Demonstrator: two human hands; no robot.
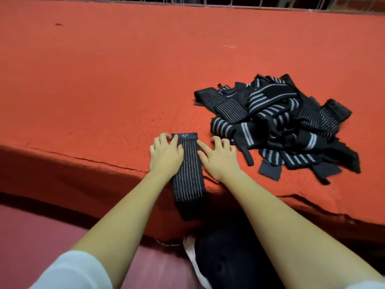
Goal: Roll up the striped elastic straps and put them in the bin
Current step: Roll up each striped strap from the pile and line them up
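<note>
A black elastic strap with thin white stripes (188, 174) lies flat on the red table (104, 90). Its near end hangs over the front edge. My left hand (165, 155) holds the far left corner of the strap with curled fingers. My right hand (218, 157) holds the strap's right edge near the far end between index finger and thumb, and its other fingers rest curled on the table. A loose pile of several more striped straps (279, 126) lies just right of my right hand.
Below the table's front edge, between my forearms, sits a dark container with a pale rim (192, 259). A wire grille (291, 3) runs along the table's far edge. A pink surface (31, 236) shows at lower left.
</note>
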